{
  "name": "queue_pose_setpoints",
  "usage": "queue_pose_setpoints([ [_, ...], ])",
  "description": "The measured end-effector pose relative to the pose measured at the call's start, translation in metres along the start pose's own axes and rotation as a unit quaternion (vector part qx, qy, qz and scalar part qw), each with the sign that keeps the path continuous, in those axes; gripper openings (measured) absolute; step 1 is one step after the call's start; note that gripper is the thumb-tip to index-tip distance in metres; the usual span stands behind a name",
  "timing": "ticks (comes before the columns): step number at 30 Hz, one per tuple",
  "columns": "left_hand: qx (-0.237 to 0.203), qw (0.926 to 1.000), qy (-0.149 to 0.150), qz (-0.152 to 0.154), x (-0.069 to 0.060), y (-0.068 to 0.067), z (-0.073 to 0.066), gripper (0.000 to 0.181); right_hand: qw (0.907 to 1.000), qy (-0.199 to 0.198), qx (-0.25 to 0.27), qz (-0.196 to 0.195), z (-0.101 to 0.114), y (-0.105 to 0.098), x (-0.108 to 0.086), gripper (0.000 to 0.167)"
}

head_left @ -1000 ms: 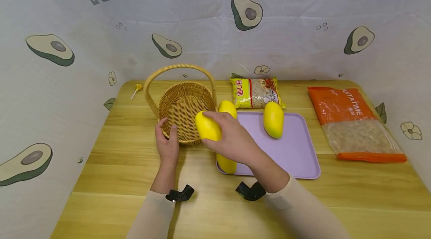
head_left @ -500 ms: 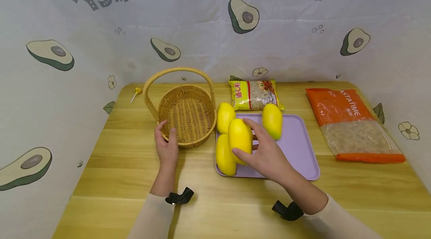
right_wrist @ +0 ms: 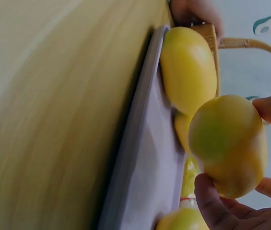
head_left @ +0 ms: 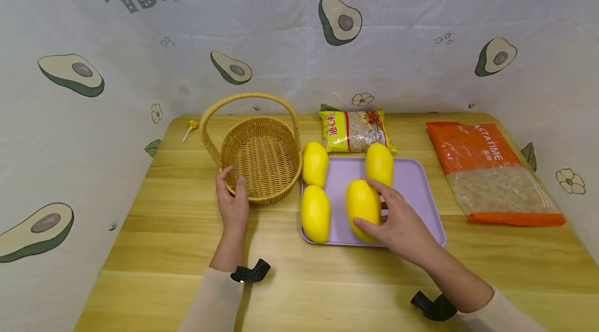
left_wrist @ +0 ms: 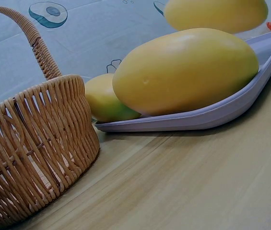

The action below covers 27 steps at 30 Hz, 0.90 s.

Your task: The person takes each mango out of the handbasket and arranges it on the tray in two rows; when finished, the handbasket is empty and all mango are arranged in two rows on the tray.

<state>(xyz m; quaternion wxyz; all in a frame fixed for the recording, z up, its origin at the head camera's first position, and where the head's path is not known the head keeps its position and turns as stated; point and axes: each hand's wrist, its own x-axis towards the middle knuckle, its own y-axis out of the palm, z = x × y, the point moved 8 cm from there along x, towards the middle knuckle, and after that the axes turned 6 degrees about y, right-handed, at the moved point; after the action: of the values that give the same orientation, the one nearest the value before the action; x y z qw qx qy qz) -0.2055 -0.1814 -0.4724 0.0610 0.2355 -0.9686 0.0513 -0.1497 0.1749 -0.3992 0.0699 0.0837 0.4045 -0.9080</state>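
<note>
My right hand point(head_left: 402, 220) grips a yellow mango point(head_left: 363, 210) between thumb and fingers. The right wrist view shows this mango point(right_wrist: 229, 146) held above the lilac tray point(head_left: 412, 217), its end tinged green. Two more mangoes lie along the tray's left side, a rear one point(head_left: 315, 164) and a front one point(head_left: 315, 214). Another mango point(head_left: 379, 163) rests at the tray's back, just behind the held one. On the left, my left hand point(head_left: 233, 207) holds the front-left rim of a wicker basket point(head_left: 273, 198) with an arched handle. The basket's inside shows only bare weave.
Behind the tray lies a yellow pasta packet point(head_left: 356, 130). A larger orange and clear bag point(head_left: 491, 171) lies to the right. A small yellow lollipop point(head_left: 191, 128) is at the table's back left. Avocado-print cloth point(head_left: 281, 10) hangs round the table.
My right hand has carried the mango from beside the basket's right rim rightward, over the tray's middle. The left-hand mangoes are now uncovered. My left hand has stayed at the basket.
</note>
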Motion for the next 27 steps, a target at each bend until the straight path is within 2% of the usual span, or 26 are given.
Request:
queue_pose_setpoints([
  [13,-0.001,1.0,-0.001,0.004,-0.001,0.0,-0.001,0.042,0.9976,0.034,-0.061,0.001,-0.033,-0.008,0.001,0.098],
  [27,-0.011,0.9999,0.003,-0.003,0.0,0.001,0.0,0.042,0.9967,0.041,-0.07,0.009,-0.048,-0.006,0.005,0.099],
])
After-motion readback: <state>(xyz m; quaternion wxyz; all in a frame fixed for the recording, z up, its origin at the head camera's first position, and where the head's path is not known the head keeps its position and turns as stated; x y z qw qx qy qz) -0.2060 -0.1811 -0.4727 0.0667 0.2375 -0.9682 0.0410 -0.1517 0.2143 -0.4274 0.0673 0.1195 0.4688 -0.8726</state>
